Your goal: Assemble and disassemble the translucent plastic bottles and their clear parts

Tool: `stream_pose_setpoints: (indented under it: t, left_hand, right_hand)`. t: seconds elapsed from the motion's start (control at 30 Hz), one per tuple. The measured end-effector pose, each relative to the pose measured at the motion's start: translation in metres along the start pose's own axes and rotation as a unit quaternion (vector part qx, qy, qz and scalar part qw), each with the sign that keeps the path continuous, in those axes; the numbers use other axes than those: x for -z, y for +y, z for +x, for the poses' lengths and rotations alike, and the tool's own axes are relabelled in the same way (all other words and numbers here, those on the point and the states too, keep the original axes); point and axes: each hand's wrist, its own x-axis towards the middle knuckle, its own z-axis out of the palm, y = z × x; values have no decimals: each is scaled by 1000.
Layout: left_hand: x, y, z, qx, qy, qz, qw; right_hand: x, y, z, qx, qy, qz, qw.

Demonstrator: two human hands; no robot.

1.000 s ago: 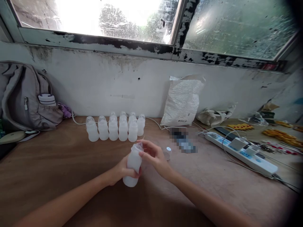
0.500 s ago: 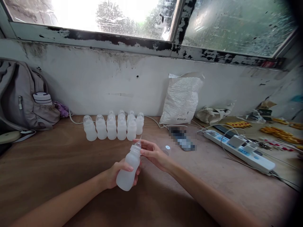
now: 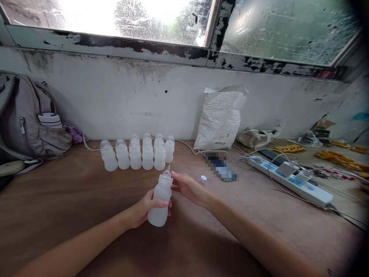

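Observation:
A frosted white baby bottle (image 3: 159, 195) stands nearly upright above the table. My left hand (image 3: 144, 207) is wrapped round its body, thumb across the front and fingertips showing on the far side. On top of the bottle sits a clear pointed nipple (image 3: 167, 172) in a collar (image 3: 165, 179). My right hand (image 3: 187, 187) closes on the collar from the right, thumb and fingers at its edge; part of the grip is hidden. Just behind my right hand lies a clear cap (image 3: 203, 178) with a white spot.
Several capped baby bottles (image 3: 135, 157) stand in rows near the wall. A phone-like, blurred-out object (image 3: 221, 168) and a white power strip (image 3: 291, 181) with cables lie to the right. A silvery bag (image 3: 217, 119) leans on the wall; a grey backpack (image 3: 29, 115) stands left.
The bottle has gone from tilted to nearly upright, its base swinging to the right. My right hand's fingers have drawn in from over the nipple to the collar's right side.

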Motion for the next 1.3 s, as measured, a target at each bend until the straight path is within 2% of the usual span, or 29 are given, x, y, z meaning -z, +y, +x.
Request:
stream_pose_setpoints:
  t: [0.1,0.27,0.43,0.6,0.7,0.8,0.87,1.03,1.3]
  left_hand:
    - [1,1,1,-26,15,-3,1000]
    - [3,0,2,-23,45,-16,999]
    - [3,1,3,-29,38,-9,999]
    - [3,3,1,-25,15,-5,1000]
    - [2,3,0,-21,-13,3,1000]
    - [3,1,1,-34,-12,-1,999]
    - [4,0,2,-44,-9,-10,999]
    - [7,-2,3,-43,-12,-23,999]
    - [7,-1,2,-44,-7,-26,999]
  right_hand:
    - [7,-7,0,-8,19,-5,1000]
    - [14,-2,3,-10,123,-11,992]
    - [11,2,4,-6,59,21,998]
    - [10,0,4,11,85,39,996]
    - [4,-4,1,1,28,34,999]
    - [0,-5,-1,-16,-13,39,999]
    - [1,-4,0,-23,-14,50,998]
    - [6,0,3,-19,35,66,997]
    - [3,-2,0,-27,-11,58,998]
